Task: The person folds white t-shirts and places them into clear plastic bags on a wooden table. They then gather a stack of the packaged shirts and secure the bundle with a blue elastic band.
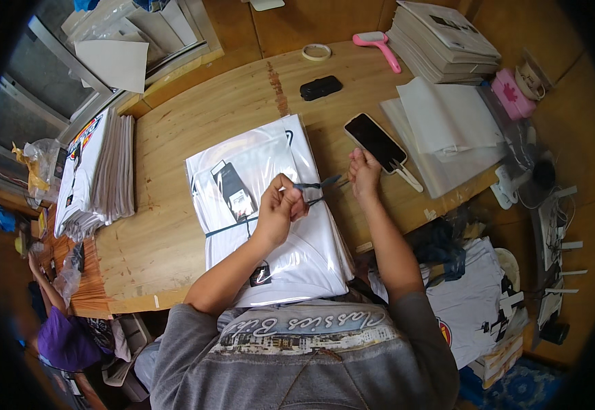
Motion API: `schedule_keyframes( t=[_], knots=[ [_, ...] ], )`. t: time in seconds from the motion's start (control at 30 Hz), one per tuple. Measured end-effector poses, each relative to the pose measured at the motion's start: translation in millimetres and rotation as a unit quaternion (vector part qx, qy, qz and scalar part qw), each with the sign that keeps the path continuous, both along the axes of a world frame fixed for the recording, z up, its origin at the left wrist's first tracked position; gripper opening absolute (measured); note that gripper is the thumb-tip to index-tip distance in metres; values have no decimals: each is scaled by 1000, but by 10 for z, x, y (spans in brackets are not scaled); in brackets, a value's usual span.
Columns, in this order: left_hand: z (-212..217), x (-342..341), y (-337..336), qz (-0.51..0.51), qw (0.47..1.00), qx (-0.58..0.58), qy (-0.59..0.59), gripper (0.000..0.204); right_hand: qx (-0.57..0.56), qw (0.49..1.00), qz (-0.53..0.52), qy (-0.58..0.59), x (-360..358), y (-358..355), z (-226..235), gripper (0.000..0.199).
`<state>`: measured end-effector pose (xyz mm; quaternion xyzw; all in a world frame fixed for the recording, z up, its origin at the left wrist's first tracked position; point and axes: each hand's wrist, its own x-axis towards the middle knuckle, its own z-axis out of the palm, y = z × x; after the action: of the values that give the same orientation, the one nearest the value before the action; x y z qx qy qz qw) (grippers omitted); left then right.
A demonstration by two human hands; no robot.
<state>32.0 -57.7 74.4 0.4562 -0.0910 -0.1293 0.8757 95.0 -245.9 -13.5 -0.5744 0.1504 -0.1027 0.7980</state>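
Note:
A stack of white folded T-shirts in clear plastic bags (294, 256) lies at the table's near edge, right in front of me. A dark blue-green fabric strip (318, 184) runs around the stack's middle, and its ends rise above the right side. My left hand (282, 208) is closed over the stack, pinching the strip near where it crosses. Just past the stack's right edge, my right hand (364, 174) is also closed, with a thin end of the strip leading into its fingers. A black hang tag (231, 184) shows through the top bag.
Another stack of bagged shirts (99, 178) stands at the left. Behind my right hand lies a phone (376, 140); farther back are a black object (321, 87), a tape roll (316, 52) and a pink-handled roller (378, 46). Plastic sheets (441, 164) lie right. A purple-clothed person (72, 342) is lower left.

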Motion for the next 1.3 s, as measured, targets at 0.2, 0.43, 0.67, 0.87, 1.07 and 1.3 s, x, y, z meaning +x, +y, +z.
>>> schedule_keyframes(
  t=[0.2,0.43,0.67,0.87,1.07,1.3],
  knots=[
    [210,397,-46,0,993,80,-88,13,-505,814,169,-232,-642,235,365,23],
    [252,737,-722,-83,715,414,-557,15,-519,814,121,-230,-538,311,89,26],
    [-76,870,-685,-170,456,796,-359,25,-571,786,238,-9,-479,297,151,40],
    [-160,797,-503,-209,544,744,-327,21,-570,776,270,19,-519,329,251,34],
    [-241,602,-220,-61,845,447,-288,8,-362,914,148,-105,-612,195,191,15],
    [-404,501,-133,-90,945,274,-153,9,-452,802,391,-17,-536,-177,541,19]
  ],
)
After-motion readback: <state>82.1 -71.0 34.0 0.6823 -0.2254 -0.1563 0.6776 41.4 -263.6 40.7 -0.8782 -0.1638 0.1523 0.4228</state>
